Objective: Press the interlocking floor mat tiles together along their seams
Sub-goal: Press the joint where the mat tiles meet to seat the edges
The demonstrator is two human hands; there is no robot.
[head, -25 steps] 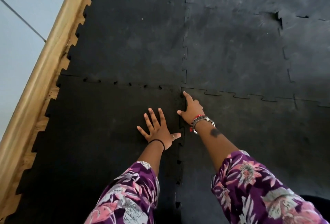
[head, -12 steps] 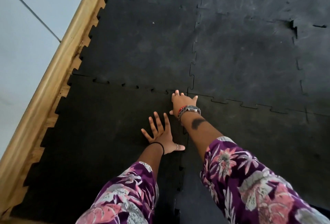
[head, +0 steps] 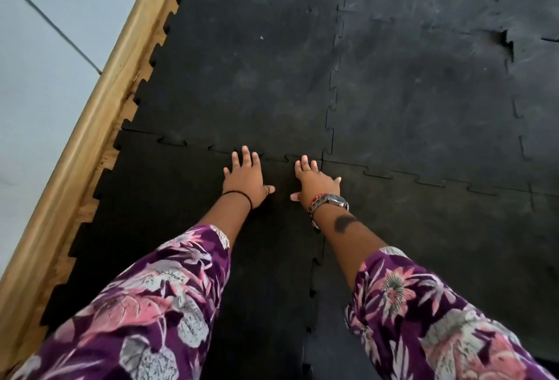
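Note:
Black interlocking floor mat tiles cover the floor. My left hand (head: 245,176) lies flat with fingers spread on the near-left tile (head: 169,213), its fingertips at the horizontal seam (head: 187,144) with the far-left tile (head: 242,71). My right hand (head: 313,181) is flat too, palm down beside the corner where the tiles meet, fingertips touching that same seam. The vertical seam (head: 314,261) runs under my right forearm. The far-right tile (head: 423,92) and near-right tile (head: 438,243) lie to the right. Neither hand holds anything.
A wooden skirting board (head: 99,113) borders the mats on the left, with a pale wall (head: 39,62) beyond it. A raised, open joint (head: 506,39) shows at the far right corner between tiles. Purple floral sleeves cover both forearms.
My left hand has moved forward from the near-left tile's middle up to the horizontal seam. My right hand stays by the tile corner, now spread flat. The view has shifted slightly right.

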